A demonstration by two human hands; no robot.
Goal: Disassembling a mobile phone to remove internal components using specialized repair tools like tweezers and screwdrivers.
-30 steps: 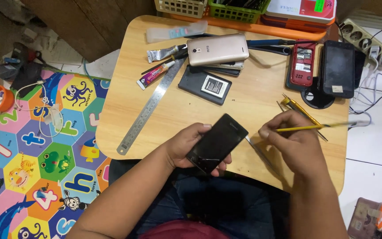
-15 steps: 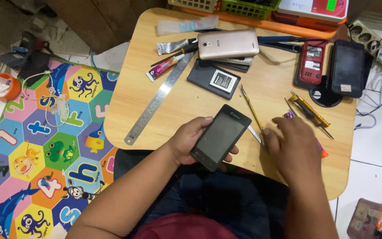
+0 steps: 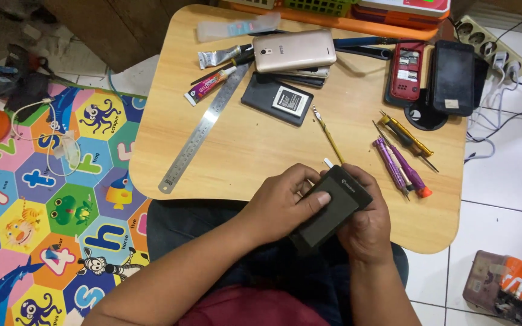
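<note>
Both hands are on a black phone (image 3: 330, 208), held over the near edge of the small wooden counter (image 3: 255, 151), just above the person's lap. The left hand (image 3: 282, 202) grips it from the left with the thumb pressed flat on its dark face, and the right hand (image 3: 367, 223) wraps around its right side and underside, fingers curled shut on the body. No tool is in either hand; the yellow-handled pick (image 3: 328, 134) lies on the counter just beyond the phone, and the purple screwdrivers (image 3: 401, 166) lie to its right. By the look of it, the step in hand is working the phone's shell by finger pressure alone, pressing or sliding one face against the other. Whether it is being closed or parted cannot be told here. The next move calls for even pressure along the edges and a firm hold with the right hand, so that the phone does not slip off toward the lap. A steel ruler (image 3: 203, 130), a gold phone (image 3: 294, 50) and a loose battery (image 3: 277, 98) lie farther back, well apart from the hands.
</note>
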